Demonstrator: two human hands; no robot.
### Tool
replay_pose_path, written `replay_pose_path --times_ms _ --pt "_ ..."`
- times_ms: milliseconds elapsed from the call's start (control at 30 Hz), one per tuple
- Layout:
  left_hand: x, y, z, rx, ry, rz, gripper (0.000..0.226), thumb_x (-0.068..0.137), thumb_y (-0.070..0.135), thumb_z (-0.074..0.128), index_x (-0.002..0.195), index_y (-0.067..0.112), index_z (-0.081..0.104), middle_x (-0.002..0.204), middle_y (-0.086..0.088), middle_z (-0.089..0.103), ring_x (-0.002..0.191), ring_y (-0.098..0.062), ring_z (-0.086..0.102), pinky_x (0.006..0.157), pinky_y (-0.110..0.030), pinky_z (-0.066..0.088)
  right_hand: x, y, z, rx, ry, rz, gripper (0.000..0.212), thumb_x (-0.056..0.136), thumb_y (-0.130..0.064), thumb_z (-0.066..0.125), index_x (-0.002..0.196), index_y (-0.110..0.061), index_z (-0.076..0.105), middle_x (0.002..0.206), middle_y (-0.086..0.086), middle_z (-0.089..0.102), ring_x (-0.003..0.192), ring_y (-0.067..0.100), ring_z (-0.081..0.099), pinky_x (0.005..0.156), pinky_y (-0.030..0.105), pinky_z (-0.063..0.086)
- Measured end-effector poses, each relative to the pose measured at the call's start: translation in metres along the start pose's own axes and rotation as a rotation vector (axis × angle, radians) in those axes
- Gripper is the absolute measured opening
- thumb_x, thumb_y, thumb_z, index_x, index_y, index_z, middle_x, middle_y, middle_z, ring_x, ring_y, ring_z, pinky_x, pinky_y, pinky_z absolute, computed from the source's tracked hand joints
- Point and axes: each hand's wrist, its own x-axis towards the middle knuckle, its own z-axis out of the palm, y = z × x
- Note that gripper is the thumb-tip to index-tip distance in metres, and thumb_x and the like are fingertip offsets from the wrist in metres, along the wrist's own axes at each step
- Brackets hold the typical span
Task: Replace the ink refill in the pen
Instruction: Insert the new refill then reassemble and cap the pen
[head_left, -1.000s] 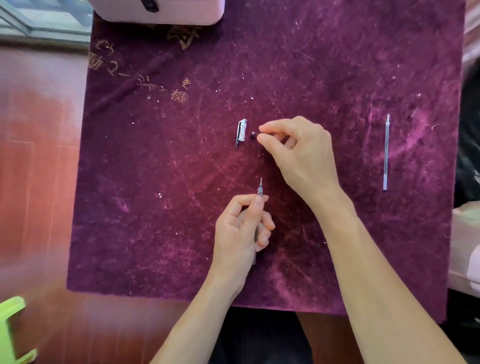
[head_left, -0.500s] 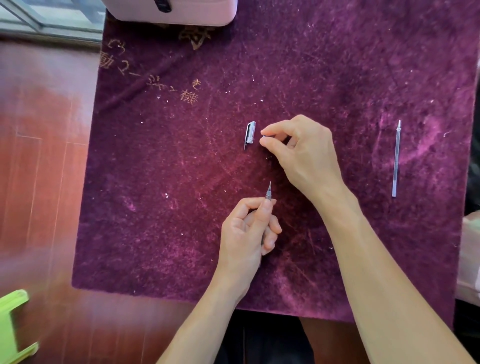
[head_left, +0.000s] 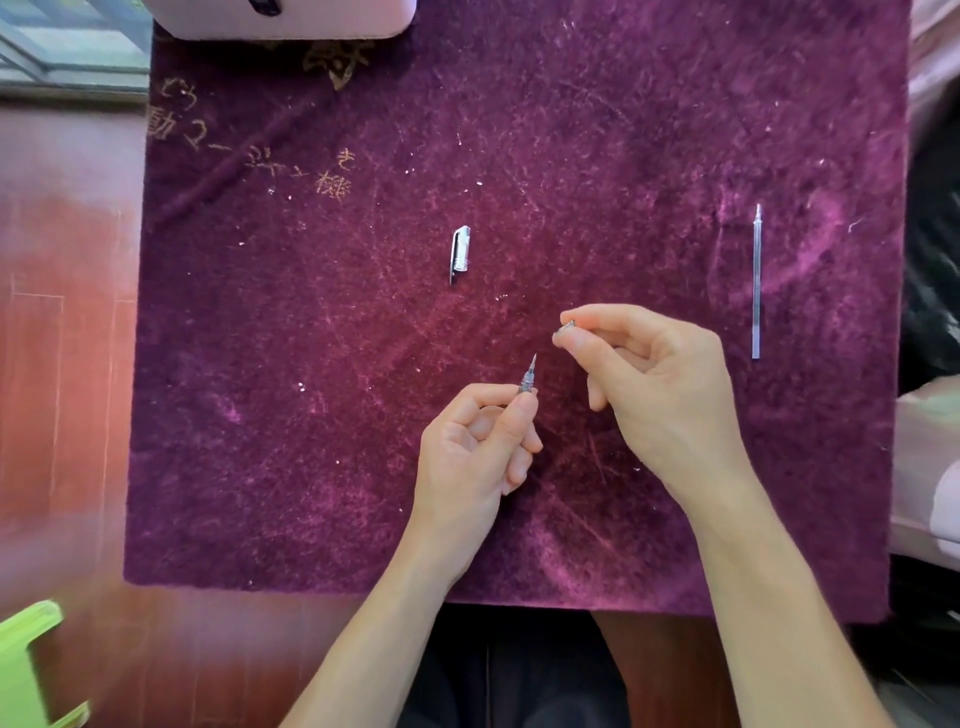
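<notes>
While left fingers grip the pen, right fingers pinch a tiny part
Light, slick, easily dropped; hold close behind the nib

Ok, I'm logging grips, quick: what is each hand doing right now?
Left hand: closed, holding the pen.
Right hand: closed, pinching a small part between thumb and forefinger.

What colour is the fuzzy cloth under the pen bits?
Dark purple cloth, with gold writing near its far left corner. The head view shows it.
</notes>
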Motion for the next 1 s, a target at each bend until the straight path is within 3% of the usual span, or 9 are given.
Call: replay_pose_path --times_ms 400,633,733,833,1000 --pt "0.000 -0.004 0.000 0.086 -0.034 0.031 0.011 0.091 0.033 0.075 0.098 0.024 0.075 0.069 -0.002 0.069 0.047 -0.007 0.053 0.043 -0.019 0.041 -0.015 0.012 0.000 0.198 -0.091 0.080 0.013 0.099 -0.020 0.076 0.109 -0.026 0.084 0.088 0.007 0.083 0.052 0.000 0.056 0.058 0.011 0.049" --pt "0.000 -0.003 0.000 0.082 -0.034 0.026 0.011 0.092 0.031 0.074 0.099 0.023 0.074 0.070 -0.002 0.069 0.047 -0.007 0.053 0.043 -0.019 0.041 -0.015 0.014 0.003 0.197 -0.097 0.070 0.015 0.100 -0.016 0.075 0.111 -0.023 0.083 0.079 -0.013 0.080 0.051 0.000 0.057 0.058 0.011 0.049" --pt "0.000 -0.003 0.001 0.084 -0.031 0.028 0.010 0.093 0.030 0.073 0.099 0.022 0.074 0.070 -0.002 0.069 0.047 -0.008 0.052 0.043 -0.019 0.041 -0.017 0.013 0.004 0.189 -0.101 0.069 0.016 0.100 -0.015 0.075 0.111 -0.023 0.084 0.084 -0.003 0.082 0.051 0.000 0.057 0.058 0.011 0.049" --pt "-0.001 -0.002 0.001 0.078 -0.025 0.029 0.010 0.094 0.027 0.073 0.100 0.019 0.074 0.070 -0.002 0.069 0.047 -0.007 0.053 0.043 -0.018 0.041 -0.019 0.013 0.004 0.160 -0.110 0.061 0.016 0.100 -0.015 0.075 0.111 -0.024 0.083 0.076 0.004 0.079 0.052 0.001 0.058 0.060 0.013 0.051" --pt "-0.001 -0.002 0.001 0.079 -0.020 0.024 0.016 0.095 0.024 0.073 0.105 0.012 0.073 0.070 -0.003 0.069 0.048 -0.007 0.053 0.044 -0.018 0.042 -0.020 0.017 0.004 0.135 -0.138 0.047 0.017 0.101 -0.013 0.074 0.111 -0.022 0.083 0.068 -0.021 0.073 0.053 0.000 0.058 0.061 0.011 0.050"
